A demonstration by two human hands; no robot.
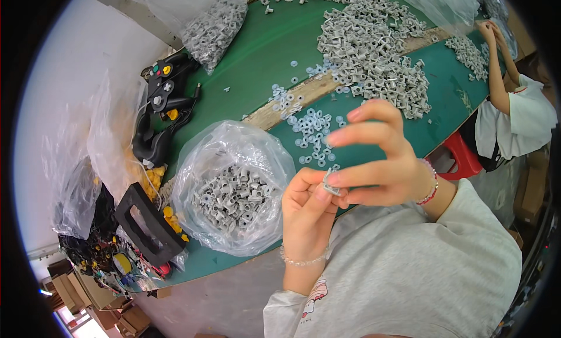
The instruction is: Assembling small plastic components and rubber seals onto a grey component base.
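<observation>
My left hand (308,208) pinches a small grey plastic part (332,189) between thumb and fingers. From the right, my right hand (383,157) meets it, with lower fingers closed on the same part and upper fingers raised and slightly blurred. Whether a translucent ring sits in the part is too small to tell. Just beyond my hands lie loose translucent bluish rubber rings (312,127). A clear plastic bag (277,157) left of my left hand stands open, with similar grey parts (236,198) inside. A large pile of grey parts (374,46) covers the table further off.
Black game controllers (160,98) and a black foam frame (149,224) lie at the left of the green table (257,52). Another bag of grey parts (216,31) stands behind. A co-worker (517,110) sits at far right by a small pile (469,56), near a red stool (459,157).
</observation>
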